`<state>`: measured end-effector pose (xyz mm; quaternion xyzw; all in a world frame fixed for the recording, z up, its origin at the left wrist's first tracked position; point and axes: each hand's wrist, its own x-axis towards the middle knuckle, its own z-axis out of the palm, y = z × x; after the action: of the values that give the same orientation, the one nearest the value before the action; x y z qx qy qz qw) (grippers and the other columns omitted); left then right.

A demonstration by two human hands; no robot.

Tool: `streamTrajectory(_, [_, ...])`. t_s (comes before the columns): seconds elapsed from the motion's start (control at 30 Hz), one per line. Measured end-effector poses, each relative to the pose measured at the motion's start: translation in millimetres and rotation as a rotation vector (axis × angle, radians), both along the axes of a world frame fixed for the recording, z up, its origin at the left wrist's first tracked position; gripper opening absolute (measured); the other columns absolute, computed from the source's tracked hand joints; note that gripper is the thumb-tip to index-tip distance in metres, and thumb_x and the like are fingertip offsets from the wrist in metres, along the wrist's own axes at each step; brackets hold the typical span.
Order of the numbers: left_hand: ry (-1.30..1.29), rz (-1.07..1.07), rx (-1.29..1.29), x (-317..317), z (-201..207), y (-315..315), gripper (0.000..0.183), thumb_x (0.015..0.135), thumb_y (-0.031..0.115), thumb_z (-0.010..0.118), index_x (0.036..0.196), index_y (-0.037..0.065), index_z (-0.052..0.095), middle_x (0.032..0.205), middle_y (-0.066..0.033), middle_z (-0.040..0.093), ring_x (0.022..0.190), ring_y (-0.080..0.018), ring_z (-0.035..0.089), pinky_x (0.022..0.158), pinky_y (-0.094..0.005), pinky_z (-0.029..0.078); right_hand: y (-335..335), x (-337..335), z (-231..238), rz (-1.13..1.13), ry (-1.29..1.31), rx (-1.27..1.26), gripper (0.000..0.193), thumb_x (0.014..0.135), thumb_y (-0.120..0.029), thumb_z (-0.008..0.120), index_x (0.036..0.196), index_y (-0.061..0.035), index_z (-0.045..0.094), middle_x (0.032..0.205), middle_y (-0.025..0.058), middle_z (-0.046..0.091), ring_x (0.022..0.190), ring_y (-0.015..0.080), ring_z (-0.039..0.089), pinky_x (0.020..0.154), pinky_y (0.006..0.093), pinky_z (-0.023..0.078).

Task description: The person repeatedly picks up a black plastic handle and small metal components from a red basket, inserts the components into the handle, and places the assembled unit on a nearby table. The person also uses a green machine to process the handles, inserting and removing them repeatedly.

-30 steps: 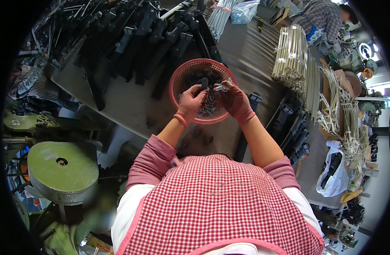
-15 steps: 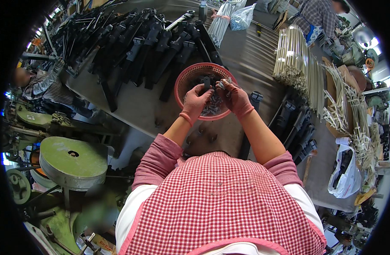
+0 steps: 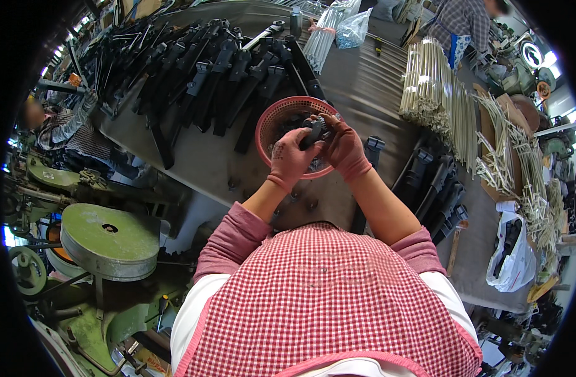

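Observation:
Both my hands, in pink-red gloves, are over a red perforated plastic basket on the table. My left hand is closed on a small black part, held between thumb and fingers. My right hand is curled close against it, its fingertips around small silvery metal pieces whose exact kind I cannot make out. More small grey metal pieces lie in the basket, partly hidden by my hands.
Long black metal tubes with clamp ends are heaped at the far left; more lie at the right. Bundled pale rods stand beyond. A white plastic bag sits right. A green machine stands left. Other people are at both sides.
The black part has tilted and moved slightly down and right in my left hand. My right hand has turned and closed in beside it. The view has shifted a little.

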<state>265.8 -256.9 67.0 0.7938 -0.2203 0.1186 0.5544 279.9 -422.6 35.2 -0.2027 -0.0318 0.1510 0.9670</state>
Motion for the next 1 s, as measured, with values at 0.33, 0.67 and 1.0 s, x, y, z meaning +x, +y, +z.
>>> streamTrajectory(0.33, [0.186,-0.098,-0.037,-4,19,-8,0.027,0.083,0.021,0.075,0.097,-0.002,0.07,0.085,-0.0085,0.07,0.074,-0.0195,0.067,0.068,-0.0311,0.053,5,-18,11,-0.077,0.073,0.074,0.03,0.104,-0.017,0.042,0.123,-0.0007,0.058,0.115,0.0124,0.065,0.105,0.0267,0.063,0.099,0.0378,0.051])
streamTrajectory(0.67, [0.786,-0.297,-0.636,-13,29,15,0.018,0.092,0.016,0.07,0.102,0.001,0.07,0.079,-0.001,0.066,0.065,-0.0075,0.061,0.056,-0.0217,0.051,-4,-57,65,-0.1,0.128,-0.501,0.022,0.095,-0.018,0.066,0.113,-0.0044,0.066,0.092,0.0005,0.066,0.068,0.0067,0.057,0.057,0.02,0.047])
streamTrajectory(1.0, [0.853,-0.359,-0.626,-64,-1,26,0.023,0.096,0.019,0.065,0.109,0.0,0.067,0.091,-0.0028,0.068,0.079,-0.0094,0.065,0.068,-0.0232,0.055,19,-113,64,-0.184,-0.058,-1.037,0.019,0.093,-0.013,0.066,0.107,-0.0011,0.067,0.082,-0.0037,0.063,0.061,0.0011,0.049,0.051,0.0167,0.034])
